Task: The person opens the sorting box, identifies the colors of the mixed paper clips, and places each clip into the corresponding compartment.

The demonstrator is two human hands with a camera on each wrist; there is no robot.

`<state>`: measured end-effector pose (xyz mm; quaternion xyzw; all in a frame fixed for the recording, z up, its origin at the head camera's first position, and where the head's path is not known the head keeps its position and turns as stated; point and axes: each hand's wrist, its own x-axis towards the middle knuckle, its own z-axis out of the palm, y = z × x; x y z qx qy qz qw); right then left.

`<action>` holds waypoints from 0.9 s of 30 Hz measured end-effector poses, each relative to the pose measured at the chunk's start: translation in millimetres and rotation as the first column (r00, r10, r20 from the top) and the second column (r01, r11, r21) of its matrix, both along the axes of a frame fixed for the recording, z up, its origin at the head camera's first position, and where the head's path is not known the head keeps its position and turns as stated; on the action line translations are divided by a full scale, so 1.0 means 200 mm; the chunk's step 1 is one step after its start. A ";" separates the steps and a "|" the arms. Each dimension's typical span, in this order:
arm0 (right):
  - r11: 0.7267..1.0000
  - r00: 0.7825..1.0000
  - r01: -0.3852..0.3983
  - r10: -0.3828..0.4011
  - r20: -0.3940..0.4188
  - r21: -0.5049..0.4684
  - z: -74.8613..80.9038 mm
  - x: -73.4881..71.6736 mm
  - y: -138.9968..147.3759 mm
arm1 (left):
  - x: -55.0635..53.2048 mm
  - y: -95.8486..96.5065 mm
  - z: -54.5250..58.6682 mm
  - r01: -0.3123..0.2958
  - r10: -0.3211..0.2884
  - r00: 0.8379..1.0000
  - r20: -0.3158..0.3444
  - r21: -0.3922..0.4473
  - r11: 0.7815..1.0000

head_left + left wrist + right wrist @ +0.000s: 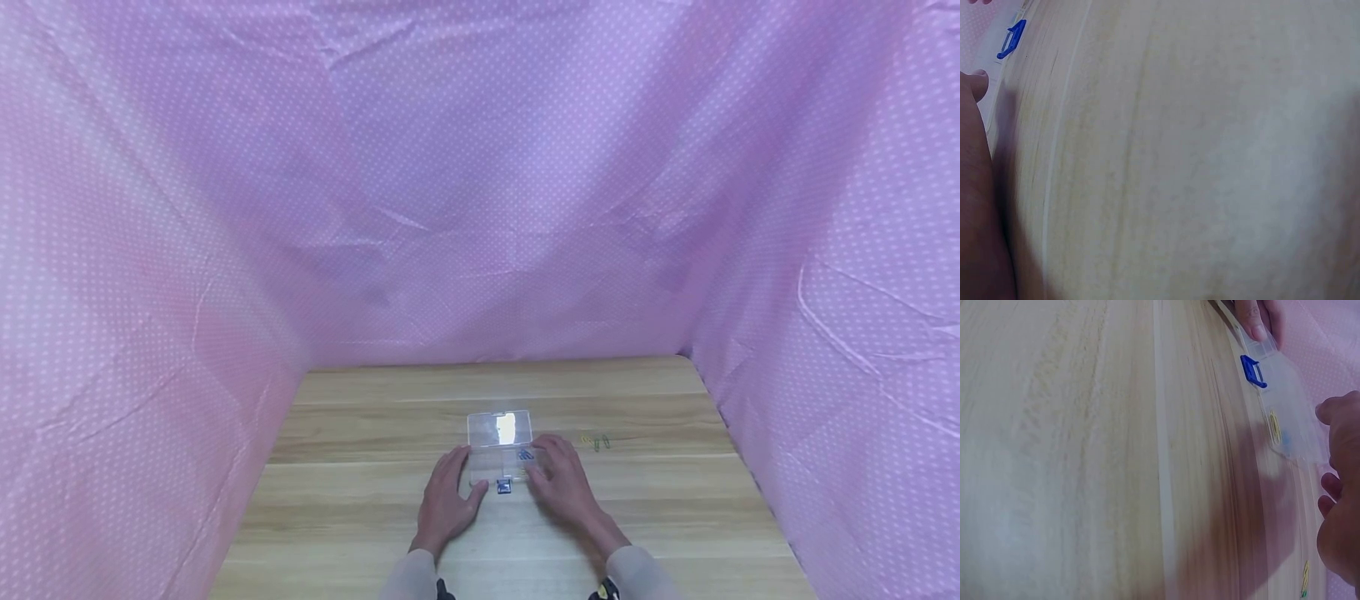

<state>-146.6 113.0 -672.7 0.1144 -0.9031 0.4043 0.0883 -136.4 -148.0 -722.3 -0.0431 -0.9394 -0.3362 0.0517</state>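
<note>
A clear plastic box lies on the table with its lid tipped back on the far side. On the front edge is a blue latch. Blue paper clips lie in the right part of the box, and yellow paper clips show near its front right corner. My left hand holds the box's left end, thumb at the front and fingers toward the back. Over the right end, my right hand has thumb and fingers spread apart, with nothing visible between them.
Loose yellow paper clips and green paper clips lie on the wooden table to the right of the box. Pink dotted cloth hangs behind the table and along both sides.
</note>
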 end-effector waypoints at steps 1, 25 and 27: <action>1.000 1.000 0.002 -0.002 -0.003 0.001 0.00 0.00 0.01 | 0.00 0.00 0.00 0.000 0.000 1.000 -0.002 0.001 1.000; 0.991 0.989 0.136 -0.137 0.061 0.006 -0.02 -0.09 0.32 | 0.00 0.00 0.01 0.005 -0.005 1.000 -0.005 0.002 1.000; 0.989 0.985 0.148 -0.147 0.095 -0.008 -0.02 -0.09 0.34 | 0.01 0.00 0.01 0.003 -0.003 1.000 -0.005 0.002 1.000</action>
